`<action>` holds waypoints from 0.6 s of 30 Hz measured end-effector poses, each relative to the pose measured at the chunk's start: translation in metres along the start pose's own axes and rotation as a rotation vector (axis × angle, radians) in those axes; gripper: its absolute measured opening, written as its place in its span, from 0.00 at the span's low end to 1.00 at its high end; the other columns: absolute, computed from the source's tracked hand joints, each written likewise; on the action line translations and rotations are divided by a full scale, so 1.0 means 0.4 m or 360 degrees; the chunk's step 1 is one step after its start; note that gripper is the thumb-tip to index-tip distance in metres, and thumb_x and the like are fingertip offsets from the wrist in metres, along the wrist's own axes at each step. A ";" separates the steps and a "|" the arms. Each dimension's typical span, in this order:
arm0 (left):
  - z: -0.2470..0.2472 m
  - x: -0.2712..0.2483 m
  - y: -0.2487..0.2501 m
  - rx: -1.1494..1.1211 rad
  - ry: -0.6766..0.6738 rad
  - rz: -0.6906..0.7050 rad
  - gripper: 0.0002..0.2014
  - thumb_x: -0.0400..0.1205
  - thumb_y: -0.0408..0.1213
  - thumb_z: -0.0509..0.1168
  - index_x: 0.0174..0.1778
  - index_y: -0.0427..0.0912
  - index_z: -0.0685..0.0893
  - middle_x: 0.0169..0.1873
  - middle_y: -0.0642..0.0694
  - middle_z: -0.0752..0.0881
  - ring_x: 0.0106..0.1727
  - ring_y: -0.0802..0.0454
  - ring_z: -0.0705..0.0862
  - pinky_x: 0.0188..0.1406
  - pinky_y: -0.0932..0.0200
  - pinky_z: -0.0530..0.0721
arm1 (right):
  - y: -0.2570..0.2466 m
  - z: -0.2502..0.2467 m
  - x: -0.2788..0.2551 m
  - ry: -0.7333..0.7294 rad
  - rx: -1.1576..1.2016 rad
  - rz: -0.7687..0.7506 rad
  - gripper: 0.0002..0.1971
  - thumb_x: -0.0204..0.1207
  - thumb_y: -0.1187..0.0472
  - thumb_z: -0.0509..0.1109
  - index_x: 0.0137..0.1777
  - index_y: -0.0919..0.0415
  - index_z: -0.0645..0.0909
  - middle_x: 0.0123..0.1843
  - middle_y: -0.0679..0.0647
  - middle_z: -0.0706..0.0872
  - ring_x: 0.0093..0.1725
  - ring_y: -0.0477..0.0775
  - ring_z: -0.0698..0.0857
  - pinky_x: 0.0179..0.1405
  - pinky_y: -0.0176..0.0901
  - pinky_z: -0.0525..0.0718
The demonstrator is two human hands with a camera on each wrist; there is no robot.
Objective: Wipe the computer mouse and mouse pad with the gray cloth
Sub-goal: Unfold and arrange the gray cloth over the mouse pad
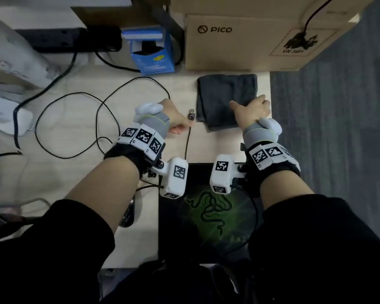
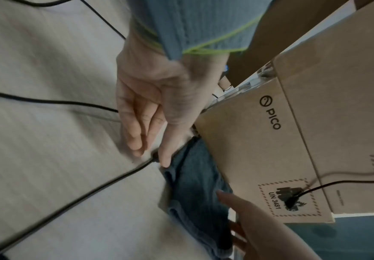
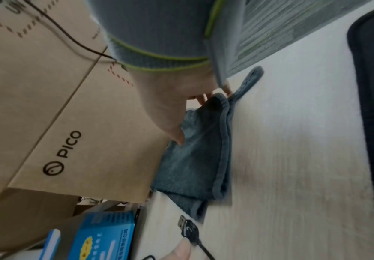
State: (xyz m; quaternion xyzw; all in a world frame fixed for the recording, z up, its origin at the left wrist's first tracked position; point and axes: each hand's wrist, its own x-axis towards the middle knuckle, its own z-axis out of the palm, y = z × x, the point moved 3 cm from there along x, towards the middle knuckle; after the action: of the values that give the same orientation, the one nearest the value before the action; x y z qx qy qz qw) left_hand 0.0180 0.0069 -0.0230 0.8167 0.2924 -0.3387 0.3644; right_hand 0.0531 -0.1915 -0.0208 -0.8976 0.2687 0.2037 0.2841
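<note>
Pickup step: your right hand (image 1: 251,108) has its grip closing on the near edge of the folded gray cloth (image 1: 225,95), thumb on top, your left hand (image 1: 176,119) relaxed beside a USB plug (image 1: 192,114); next, lift cloth back to mouse pad (image 1: 206,220) behind your wrists.

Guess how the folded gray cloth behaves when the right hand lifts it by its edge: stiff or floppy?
Probably floppy: the gray cloth is soft terry, folded in layers, so it will likely unfold and drape. Likely light. The right hand pinching one edge may lift only the top layer.
</note>
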 end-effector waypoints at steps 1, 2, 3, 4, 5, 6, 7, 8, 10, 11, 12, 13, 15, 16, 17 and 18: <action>0.004 0.001 -0.004 0.0009 -0.0014 -0.0032 0.15 0.68 0.43 0.79 0.31 0.34 0.87 0.20 0.46 0.88 0.16 0.58 0.81 0.32 0.67 0.89 | -0.008 -0.001 -0.004 0.0011 -0.0057 -0.0013 0.43 0.73 0.45 0.71 0.79 0.69 0.58 0.78 0.62 0.67 0.77 0.63 0.66 0.72 0.55 0.68; 0.010 0.008 -0.010 -0.0042 0.0011 -0.0063 0.16 0.66 0.44 0.80 0.34 0.32 0.89 0.27 0.43 0.90 0.19 0.56 0.81 0.37 0.62 0.90 | -0.010 0.003 0.003 0.0038 -0.0085 -0.0013 0.42 0.72 0.45 0.73 0.78 0.68 0.60 0.77 0.62 0.67 0.77 0.63 0.66 0.71 0.57 0.68; 0.017 0.009 -0.017 -0.0086 0.0031 -0.0092 0.17 0.65 0.43 0.81 0.37 0.31 0.90 0.32 0.41 0.92 0.20 0.54 0.81 0.38 0.60 0.89 | -0.009 0.007 0.006 0.0023 -0.0090 0.0004 0.41 0.71 0.45 0.74 0.76 0.67 0.62 0.76 0.61 0.69 0.76 0.63 0.67 0.70 0.57 0.69; 0.026 0.010 -0.020 -0.0143 0.0057 -0.0105 0.18 0.65 0.43 0.81 0.39 0.30 0.90 0.34 0.40 0.92 0.22 0.53 0.82 0.37 0.59 0.89 | -0.004 0.012 0.013 -0.0009 -0.0045 0.0013 0.39 0.70 0.47 0.75 0.74 0.66 0.64 0.75 0.61 0.72 0.75 0.63 0.70 0.69 0.56 0.71; 0.032 0.013 -0.024 -0.0140 0.0082 -0.0101 0.19 0.64 0.44 0.81 0.39 0.30 0.91 0.35 0.40 0.93 0.24 0.51 0.84 0.40 0.59 0.89 | -0.001 0.019 0.018 -0.0056 0.0032 0.0008 0.35 0.70 0.49 0.76 0.71 0.65 0.66 0.73 0.60 0.75 0.73 0.62 0.74 0.66 0.52 0.73; 0.039 0.012 -0.024 -0.0108 0.0100 -0.0094 0.19 0.64 0.44 0.80 0.40 0.31 0.91 0.35 0.41 0.93 0.27 0.50 0.86 0.43 0.57 0.90 | 0.002 0.022 0.019 -0.0099 0.0111 0.0004 0.32 0.70 0.52 0.77 0.69 0.65 0.70 0.70 0.60 0.79 0.69 0.62 0.78 0.59 0.47 0.76; 0.043 0.013 -0.022 -0.0089 0.0120 -0.0071 0.17 0.65 0.44 0.79 0.40 0.32 0.91 0.34 0.42 0.93 0.29 0.49 0.87 0.46 0.55 0.91 | 0.004 0.022 0.020 -0.0133 0.0164 -0.0014 0.28 0.71 0.54 0.76 0.67 0.65 0.73 0.67 0.59 0.82 0.66 0.61 0.81 0.52 0.43 0.76; 0.048 0.011 -0.023 -0.0103 0.0147 -0.0057 0.15 0.67 0.42 0.78 0.39 0.32 0.91 0.32 0.43 0.92 0.30 0.49 0.88 0.46 0.53 0.91 | 0.004 0.024 0.020 -0.0144 0.0166 -0.0040 0.25 0.71 0.55 0.76 0.64 0.65 0.77 0.64 0.59 0.85 0.62 0.61 0.83 0.47 0.41 0.76; 0.060 0.013 -0.024 -0.0109 0.0215 -0.0018 0.09 0.70 0.37 0.75 0.36 0.33 0.90 0.28 0.42 0.90 0.32 0.46 0.89 0.45 0.49 0.92 | 0.004 0.028 0.012 -0.0150 0.0222 -0.0073 0.20 0.69 0.58 0.75 0.60 0.64 0.80 0.60 0.60 0.86 0.58 0.61 0.85 0.44 0.41 0.76; 0.064 0.010 -0.026 -0.0090 0.0255 0.0004 0.08 0.70 0.36 0.73 0.34 0.33 0.90 0.28 0.41 0.90 0.33 0.45 0.90 0.44 0.48 0.92 | 0.004 0.033 0.006 -0.0159 0.0285 -0.0080 0.19 0.69 0.59 0.74 0.58 0.64 0.81 0.57 0.59 0.87 0.56 0.61 0.85 0.45 0.41 0.77; 0.066 0.002 -0.026 -0.0083 0.0284 0.0032 0.07 0.69 0.35 0.71 0.33 0.34 0.90 0.29 0.39 0.91 0.34 0.44 0.91 0.44 0.47 0.92 | 0.005 0.037 0.000 -0.0168 0.0370 -0.0088 0.17 0.68 0.61 0.73 0.57 0.63 0.81 0.53 0.59 0.86 0.55 0.61 0.85 0.45 0.42 0.79; 0.069 0.000 -0.029 -0.0090 0.0302 0.0069 0.07 0.69 0.36 0.70 0.32 0.35 0.89 0.31 0.37 0.91 0.37 0.42 0.91 0.44 0.47 0.91 | 0.005 0.040 -0.009 -0.0186 0.0473 -0.0097 0.16 0.68 0.63 0.72 0.56 0.63 0.82 0.50 0.57 0.85 0.54 0.61 0.85 0.47 0.44 0.81; 0.069 -0.011 -0.033 -0.0161 0.0302 0.0136 0.06 0.69 0.37 0.70 0.27 0.41 0.84 0.31 0.41 0.89 0.39 0.41 0.90 0.44 0.48 0.91 | 0.009 0.039 -0.029 -0.0197 0.0724 -0.0121 0.13 0.66 0.68 0.69 0.52 0.60 0.81 0.46 0.56 0.84 0.51 0.62 0.85 0.53 0.51 0.86; 0.066 -0.016 -0.035 -0.0251 0.0311 0.0164 0.08 0.69 0.35 0.70 0.25 0.45 0.81 0.30 0.45 0.87 0.37 0.42 0.89 0.42 0.50 0.91 | 0.010 0.035 -0.037 -0.0180 0.0850 -0.0151 0.13 0.65 0.70 0.67 0.50 0.59 0.79 0.46 0.56 0.84 0.49 0.61 0.84 0.55 0.55 0.86; 0.060 -0.022 -0.036 -0.0370 0.0319 0.0203 0.10 0.70 0.33 0.71 0.25 0.48 0.79 0.29 0.48 0.85 0.33 0.45 0.86 0.37 0.54 0.91 | 0.009 0.028 -0.047 -0.0148 0.0941 -0.0196 0.13 0.65 0.72 0.64 0.48 0.58 0.77 0.45 0.56 0.84 0.47 0.59 0.82 0.54 0.56 0.85; 0.053 -0.031 -0.035 -0.0506 0.0301 0.0254 0.11 0.71 0.30 0.71 0.26 0.48 0.79 0.27 0.49 0.83 0.29 0.49 0.84 0.31 0.57 0.89 | 0.004 0.018 -0.060 -0.0111 0.1006 -0.0254 0.13 0.65 0.73 0.63 0.48 0.59 0.76 0.45 0.56 0.83 0.46 0.58 0.81 0.53 0.56 0.85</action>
State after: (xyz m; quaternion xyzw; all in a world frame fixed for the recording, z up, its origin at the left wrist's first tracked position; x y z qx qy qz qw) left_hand -0.0068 -0.0047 -0.0298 0.7977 0.3095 -0.1801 0.4852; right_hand 0.0322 -0.1792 -0.0145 -0.7757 0.2374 0.1181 0.5727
